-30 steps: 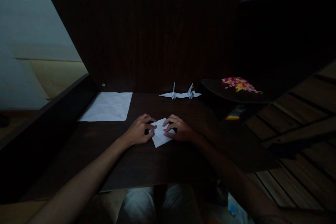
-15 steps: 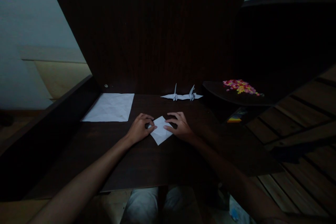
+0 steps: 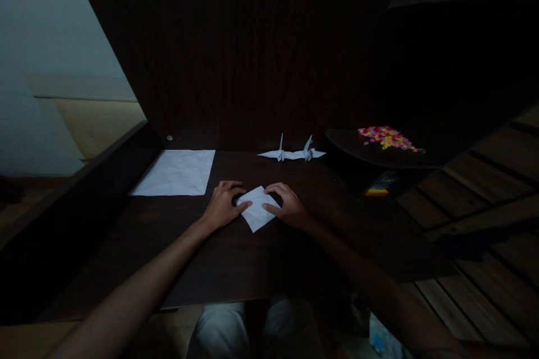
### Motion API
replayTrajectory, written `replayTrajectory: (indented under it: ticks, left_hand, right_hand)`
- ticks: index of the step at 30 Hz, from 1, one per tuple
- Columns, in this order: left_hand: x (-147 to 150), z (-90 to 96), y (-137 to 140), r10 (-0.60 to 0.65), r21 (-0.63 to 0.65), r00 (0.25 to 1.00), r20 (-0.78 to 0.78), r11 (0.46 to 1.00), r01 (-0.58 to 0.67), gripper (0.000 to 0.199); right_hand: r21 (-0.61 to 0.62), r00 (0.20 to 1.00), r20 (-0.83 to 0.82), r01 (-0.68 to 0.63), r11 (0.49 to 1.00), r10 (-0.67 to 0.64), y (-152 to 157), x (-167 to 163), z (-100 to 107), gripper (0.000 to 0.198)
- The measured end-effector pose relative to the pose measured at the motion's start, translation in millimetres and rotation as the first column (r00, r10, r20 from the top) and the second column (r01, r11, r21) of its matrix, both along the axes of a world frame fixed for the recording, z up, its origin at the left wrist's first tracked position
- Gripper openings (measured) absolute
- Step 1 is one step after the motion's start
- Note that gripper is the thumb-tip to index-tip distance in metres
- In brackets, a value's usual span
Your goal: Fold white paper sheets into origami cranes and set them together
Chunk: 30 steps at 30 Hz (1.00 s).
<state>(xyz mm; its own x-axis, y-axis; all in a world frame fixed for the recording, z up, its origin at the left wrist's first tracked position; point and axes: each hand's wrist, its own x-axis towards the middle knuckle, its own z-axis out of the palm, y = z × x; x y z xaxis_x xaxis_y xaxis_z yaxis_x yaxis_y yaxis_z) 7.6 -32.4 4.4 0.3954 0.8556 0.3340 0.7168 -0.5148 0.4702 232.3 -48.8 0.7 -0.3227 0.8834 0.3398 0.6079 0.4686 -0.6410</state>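
Observation:
On the dark desk lies a small folded white paper (image 3: 255, 217), shaped like a diamond with one corner toward me. My left hand (image 3: 225, 206) is at its left side, the thumb pressing on top and the fingers curled by the edge. From the right, my right hand (image 3: 288, 206) holds it the same way, its thumb on the paper and its fingertips at the upper right edge. Behind them stand two white origami cranes (image 3: 281, 155), side by side near the back panel. A larger creased white sheet (image 3: 177, 174) lies flat at the back left.
A raised corner shelf (image 3: 345, 146) on the right bears a pile of small colourful pieces (image 3: 387, 137). Below it, something with a yellow-orange edge (image 3: 376, 192) shows. A low side board (image 3: 84, 196) bounds the desk (image 3: 236, 269) on the left.
The fingers of my right hand have drawn in closer to the paper's upper right edge. My left hand and the paper have hardly moved.

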Motion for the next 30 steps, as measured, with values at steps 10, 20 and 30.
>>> replayTrajectory:
  ticks: [10,20,30]
  left_hand:
    - [1.2,3.6,-0.4,-0.062,-0.051,0.994,0.094,0.996,0.067,0.021]
    - [3.0,6.9,-2.1,-0.07,-0.051,0.991,0.114,0.996,0.076,0.027]
    - [1.0,5.1,-1.9,-0.099,-0.047,0.991,0.093,0.993,0.104,0.041]
  right_hand:
    - [-0.082,0.988,0.001,0.151,0.985,-0.152,1.4,1.9,0.6,0.051]
    - [-0.138,0.997,-0.073,0.013,0.99,-0.023,0.5,1.2,0.7,0.055]
    - [-0.219,0.95,-0.307,-0.124,0.968,0.052,2.5,-1.9,-5.7,0.059]
